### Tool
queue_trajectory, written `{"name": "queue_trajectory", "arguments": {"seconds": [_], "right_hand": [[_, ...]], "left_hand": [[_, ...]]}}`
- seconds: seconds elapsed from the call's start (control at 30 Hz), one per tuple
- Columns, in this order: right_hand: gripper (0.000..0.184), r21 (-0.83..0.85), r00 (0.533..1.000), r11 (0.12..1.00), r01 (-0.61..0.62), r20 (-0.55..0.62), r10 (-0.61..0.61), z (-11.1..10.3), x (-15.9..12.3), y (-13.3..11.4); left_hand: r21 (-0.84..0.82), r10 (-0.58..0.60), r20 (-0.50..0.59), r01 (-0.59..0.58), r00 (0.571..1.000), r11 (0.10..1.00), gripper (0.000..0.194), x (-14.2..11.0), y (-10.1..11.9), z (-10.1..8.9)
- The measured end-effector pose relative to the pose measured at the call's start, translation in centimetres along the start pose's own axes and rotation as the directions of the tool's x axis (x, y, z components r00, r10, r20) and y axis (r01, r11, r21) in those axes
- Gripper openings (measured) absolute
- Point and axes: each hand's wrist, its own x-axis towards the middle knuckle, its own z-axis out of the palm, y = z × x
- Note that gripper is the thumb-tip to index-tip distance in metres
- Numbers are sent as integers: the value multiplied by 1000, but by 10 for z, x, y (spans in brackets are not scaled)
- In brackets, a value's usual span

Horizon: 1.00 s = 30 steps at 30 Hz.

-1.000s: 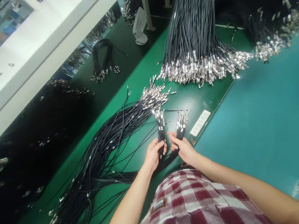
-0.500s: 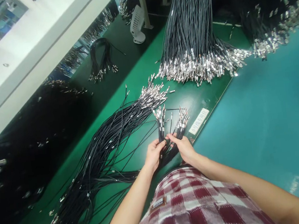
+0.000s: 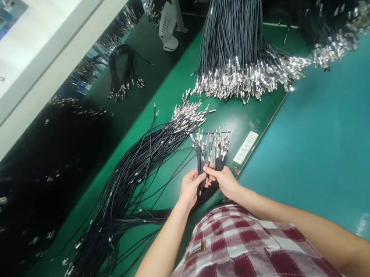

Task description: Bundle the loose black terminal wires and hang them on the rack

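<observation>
My left hand (image 3: 191, 188) is closed around a small bunch of black wires (image 3: 199, 157), whose metal terminals point away from me. Close beside it, my right hand (image 3: 224, 180) is closed on a second bunch of black wires (image 3: 220, 152), with thumb and forefinger pinched near a few wires between the two bunches. The hands almost touch. From both bunches the wires trail back beneath my hands and to the left. A large loose bundle of black wires (image 3: 131, 161) lies on the green table (image 3: 175, 168) to the left, silvery terminals at its far end.
A thick bundle of black wires (image 3: 233, 32) hangs over the table's far part, terminals toward me. Left stands a white shelf frame (image 3: 43, 47). A small white fan (image 3: 167, 28) and a bent wire bundle (image 3: 124, 70) sit behind. A white label (image 3: 246, 147) marks the right edge.
My right hand has shifted slightly left toward my left hand. The right bunch now stands more upright, and the gap between the two bunches has narrowed.
</observation>
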Motion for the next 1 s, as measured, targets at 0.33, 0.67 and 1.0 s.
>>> {"name": "queue_trajectory", "arguments": {"seconds": [0.33, 0.67, 1.0], "right_hand": [[42, -89, 992, 996, 28, -124, -39, -10, 3, -1], [44, 78, 992, 995, -62, -103, 70, -13, -5, -8], [38, -44, 999, 999, 4, -32, -6, 0, 3, 1]], "left_hand": [[-72, -31, -67, 26, 997, 997, 39, -2, 4, -2], [-33, 39, -65, -41, 997, 999, 29, -2, 15, -4], [-11, -2, -21, 2, 1000, 1000, 37, -3, 2, 3]]}}
